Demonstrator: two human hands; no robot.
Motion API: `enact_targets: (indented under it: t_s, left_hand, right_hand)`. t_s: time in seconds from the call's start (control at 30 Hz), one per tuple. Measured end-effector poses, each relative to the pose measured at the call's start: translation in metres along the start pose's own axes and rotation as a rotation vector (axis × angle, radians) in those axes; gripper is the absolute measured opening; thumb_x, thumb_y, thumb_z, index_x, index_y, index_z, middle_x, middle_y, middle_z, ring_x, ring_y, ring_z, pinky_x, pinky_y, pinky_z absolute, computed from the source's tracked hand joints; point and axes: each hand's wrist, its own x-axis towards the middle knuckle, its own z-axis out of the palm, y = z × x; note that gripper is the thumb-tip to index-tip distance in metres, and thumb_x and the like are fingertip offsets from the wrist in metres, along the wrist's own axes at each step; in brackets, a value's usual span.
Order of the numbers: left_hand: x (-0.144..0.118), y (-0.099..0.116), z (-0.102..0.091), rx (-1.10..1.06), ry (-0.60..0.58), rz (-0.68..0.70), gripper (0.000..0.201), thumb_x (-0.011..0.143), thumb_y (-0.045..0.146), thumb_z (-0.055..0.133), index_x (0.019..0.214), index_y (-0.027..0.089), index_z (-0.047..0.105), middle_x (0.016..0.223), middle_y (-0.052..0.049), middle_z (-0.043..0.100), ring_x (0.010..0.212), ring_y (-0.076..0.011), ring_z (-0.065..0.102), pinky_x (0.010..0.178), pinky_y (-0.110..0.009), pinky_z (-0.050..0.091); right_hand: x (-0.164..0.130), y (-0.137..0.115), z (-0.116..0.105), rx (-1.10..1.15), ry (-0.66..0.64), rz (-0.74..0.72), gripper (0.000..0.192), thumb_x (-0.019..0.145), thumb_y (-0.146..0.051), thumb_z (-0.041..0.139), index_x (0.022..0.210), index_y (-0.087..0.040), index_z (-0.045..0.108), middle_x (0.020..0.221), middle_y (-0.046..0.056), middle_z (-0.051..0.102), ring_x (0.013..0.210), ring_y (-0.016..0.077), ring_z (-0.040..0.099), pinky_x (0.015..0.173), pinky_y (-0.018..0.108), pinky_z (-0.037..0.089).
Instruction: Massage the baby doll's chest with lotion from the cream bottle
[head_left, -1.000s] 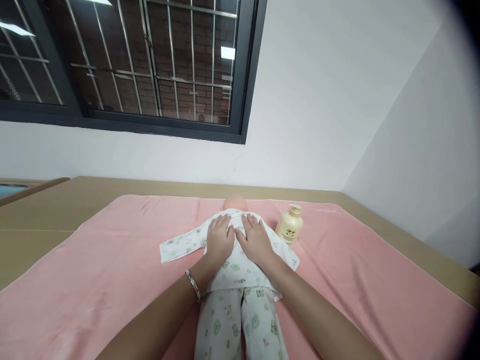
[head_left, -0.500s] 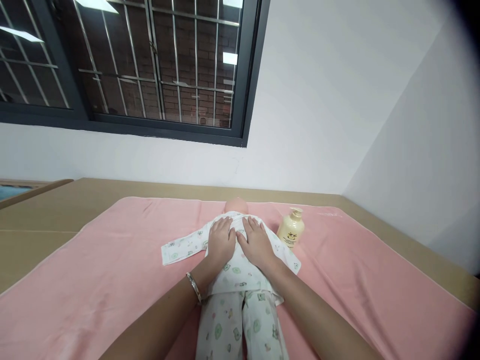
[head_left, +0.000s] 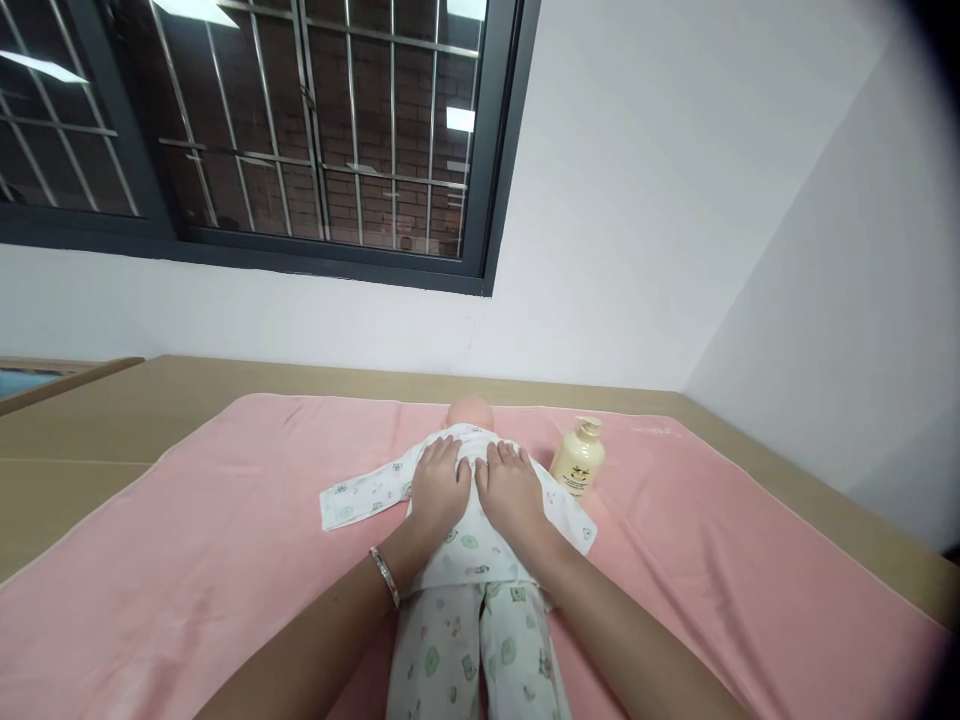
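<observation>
Left hand [head_left: 441,488]: one, flat, back upward, fingers [head_left: 436,452] extended forward. Right hand [head_left: 513,492]: one, likewise flat, fingers forward. Thumbs [head_left: 463,474]: two, facing inward, narrowly apart. Forearms [head_left: 307,630]: two, bare, reaching forward from the lower edge, converging toward the hands. Wrists [head_left: 414,545]: two, nearly straight.

Room light: fairly bright, cool, even; white glare patches reflected in the dark window [head_left: 360,140]; back wall [head_left: 615,200] pale, side wall [head_left: 862,330] greyer; faint shadows along folds of the blanket [head_left: 712,540]; left hand [head_left: 439,490] and right hand [head_left: 514,495] free of motion blur; lettering on the bottle [head_left: 583,455] too small to read from where I stand; right-hand corners black, blurred; edges stretched, window frame leaning
</observation>
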Motion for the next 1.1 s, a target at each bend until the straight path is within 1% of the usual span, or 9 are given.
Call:
enact_targets:
  t_s: [0.1,0.17,0.27,0.37,0.47,0.57,0.67,0.9,1.1]
  left_hand:
    - [0.004,-0.002,0.001,0.025,-0.073,-0.006,0.042,0.092,0.027,0.041,0.128,0.011,0.056,0.134,-0.013,0.058,0.130,-0.0287,0.047,0.111,-0.049,0.035]
    - [0.006,-0.003,0.000,0.033,-0.093,-0.007,0.042,0.092,0.028,0.040,0.128,0.012,0.055,0.135,-0.012,0.058,0.131,-0.0281,0.047,0.112,-0.048,0.034]
    - [0.008,-0.002,-0.001,0.062,-0.098,0.010,0.038,0.092,0.027,0.040,0.121,0.012,0.061,0.130,-0.013,0.061,0.127,-0.0269,0.051,0.111,-0.045,0.036]
    - [0.007,0.002,-0.003,0.128,-0.086,0.018,0.033,0.091,0.027,0.042,0.108,0.014,0.067,0.119,-0.013,0.068,0.119,-0.0267,0.058,0.105,-0.042,0.043]
    - [0.003,0.005,-0.003,0.185,-0.050,0.029,0.030,0.092,0.028,0.042,0.101,0.016,0.069,0.114,-0.013,0.070,0.115,-0.0271,0.061,0.099,-0.040,0.047]
    - [-0.001,0.007,-0.002,0.214,-0.022,0.018,0.028,0.092,0.028,0.044,0.096,0.016,0.069,0.113,-0.014,0.070,0.114,-0.0280,0.062,0.092,-0.040,0.051]
    - [-0.004,0.008,-0.002,0.232,-0.004,0.008,0.027,0.092,0.029,0.044,0.094,0.018,0.069,0.110,-0.013,0.071,0.109,-0.0282,0.064,0.085,-0.039,0.053]
    - [-0.003,0.011,-0.004,0.259,0.020,0.013,0.025,0.092,0.030,0.046,0.089,0.021,0.069,0.105,-0.008,0.073,0.107,-0.0248,0.065,0.081,-0.033,0.052]
    - [-0.003,0.014,-0.006,0.226,0.009,-0.018,0.026,0.091,0.030,0.045,0.092,0.021,0.070,0.109,-0.008,0.072,0.110,-0.0262,0.064,0.082,-0.036,0.052]
  right_hand:
    - [-0.009,-0.010,-0.002,-0.034,0.000,0.014,0.050,0.100,-0.031,0.028,0.135,-0.001,0.050,0.137,0.024,0.052,0.131,0.0296,0.044,0.114,0.042,0.019]
    - [-0.015,-0.015,-0.004,-0.057,-0.012,-0.001,0.049,0.099,-0.028,0.031,0.136,-0.001,0.048,0.136,0.025,0.051,0.130,0.0306,0.045,0.112,0.042,0.022]
    - [-0.017,-0.019,-0.008,-0.079,-0.033,-0.032,0.049,0.096,-0.025,0.034,0.135,0.001,0.049,0.132,0.027,0.054,0.126,0.0330,0.049,0.110,0.044,0.026]
    - [-0.010,-0.014,-0.009,-0.031,-0.037,-0.010,0.048,0.098,-0.026,0.030,0.133,-0.002,0.052,0.128,0.026,0.057,0.124,0.0317,0.052,0.110,0.045,0.026]
    - [0.004,0.000,-0.007,0.050,-0.048,-0.013,0.051,0.099,-0.031,0.027,0.137,-0.004,0.048,0.137,0.022,0.052,0.132,0.0290,0.043,0.112,0.043,0.023]
    - [0.016,0.016,-0.002,0.136,-0.082,-0.081,0.053,0.099,-0.037,0.029,0.141,-0.008,0.044,0.146,0.017,0.044,0.139,0.0257,0.034,0.114,0.041,0.019]
    - [0.019,0.024,0.003,0.175,-0.099,-0.114,0.053,0.100,-0.038,0.028,0.144,-0.010,0.039,0.150,0.015,0.038,0.141,0.0235,0.029,0.115,0.041,0.016]
    - [0.014,0.022,0.005,0.176,-0.073,-0.116,0.054,0.101,-0.037,0.024,0.145,-0.009,0.037,0.151,0.015,0.037,0.142,0.0226,0.027,0.115,0.041,0.014]
    - [0.014,0.022,0.005,0.181,-0.061,-0.113,0.054,0.101,-0.038,0.024,0.145,-0.009,0.037,0.151,0.015,0.037,0.141,0.0229,0.028,0.115,0.041,0.015]
